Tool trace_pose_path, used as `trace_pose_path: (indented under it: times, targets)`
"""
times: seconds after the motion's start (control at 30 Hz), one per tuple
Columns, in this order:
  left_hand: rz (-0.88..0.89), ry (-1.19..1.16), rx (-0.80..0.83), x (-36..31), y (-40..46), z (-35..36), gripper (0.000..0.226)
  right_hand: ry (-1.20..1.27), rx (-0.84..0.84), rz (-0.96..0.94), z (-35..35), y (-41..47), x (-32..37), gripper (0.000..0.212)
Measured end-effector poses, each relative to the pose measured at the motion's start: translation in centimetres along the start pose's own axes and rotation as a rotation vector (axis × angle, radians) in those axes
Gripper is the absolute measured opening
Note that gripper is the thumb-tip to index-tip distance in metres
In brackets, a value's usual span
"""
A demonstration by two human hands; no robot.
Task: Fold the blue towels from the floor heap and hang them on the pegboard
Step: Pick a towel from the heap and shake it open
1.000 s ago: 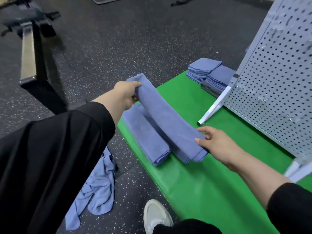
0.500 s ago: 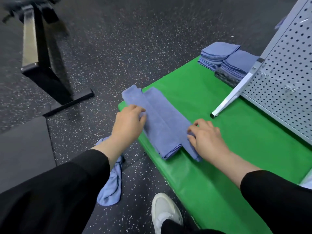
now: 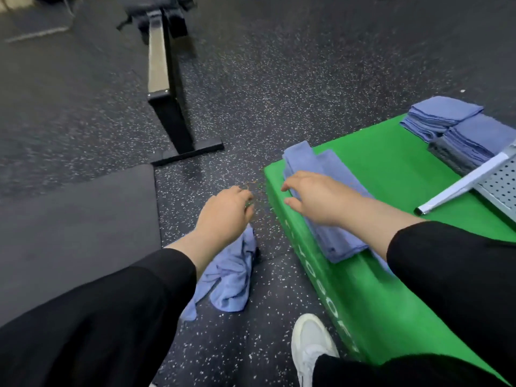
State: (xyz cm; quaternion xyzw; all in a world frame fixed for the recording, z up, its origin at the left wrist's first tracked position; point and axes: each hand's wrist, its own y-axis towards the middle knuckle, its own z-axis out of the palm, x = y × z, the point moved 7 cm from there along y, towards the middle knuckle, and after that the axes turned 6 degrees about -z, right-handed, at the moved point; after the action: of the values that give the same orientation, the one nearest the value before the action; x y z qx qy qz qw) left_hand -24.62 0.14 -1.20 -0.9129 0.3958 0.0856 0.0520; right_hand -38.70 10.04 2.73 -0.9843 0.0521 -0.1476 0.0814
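Two folded blue towels (image 3: 312,163) lie side by side on the near-left corner of the green block (image 3: 391,174). My right hand (image 3: 315,196) hovers over them with its fingers spread, holding nothing. My left hand (image 3: 226,213) hangs over the dark floor to the block's left, fingers loosely curled and holding nothing. Under my left wrist, a crumpled blue towel (image 3: 229,275) lies on the floor. The pegboard (image 3: 499,185) shows only its lower corner and white leg at the right edge.
Stacks of folded blue towels (image 3: 458,127) sit at the far end of the green block, beside the pegboard's leg. A black metal stand (image 3: 170,107) crosses the floor ahead. A dark mat (image 3: 78,219) lies to the left. My white shoe (image 3: 310,347) is beside the block.
Both hands have let go of the folded towel, which now lies on the block. My left hand has swung off the block toward the floor. The view has turned left.
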Motion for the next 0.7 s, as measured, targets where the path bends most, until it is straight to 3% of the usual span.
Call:
trace_pose_path:
  times: [0.17, 0.3, 0.7]
  targets:
    - [-0.155, 0.068, 0.048, 10.5, -4.9, -0.4, 0.02, -0.12, 0.264, -0.125, 2.0, 6.1, 8.7, 0.042]
    - [-0.206, 0.103, 0.099, 16.0, -7.7, 1.1, 0.017, -0.156, 0.342, -0.128, 5.5, 9.8, 12.1, 0.042]
    - [-0.208, 0.01, 0.216, 20.0, -7.1, 8.4, 0.027, -0.019, 0.487, 0.094, 22.1, 12.3, 8.3, 0.041]
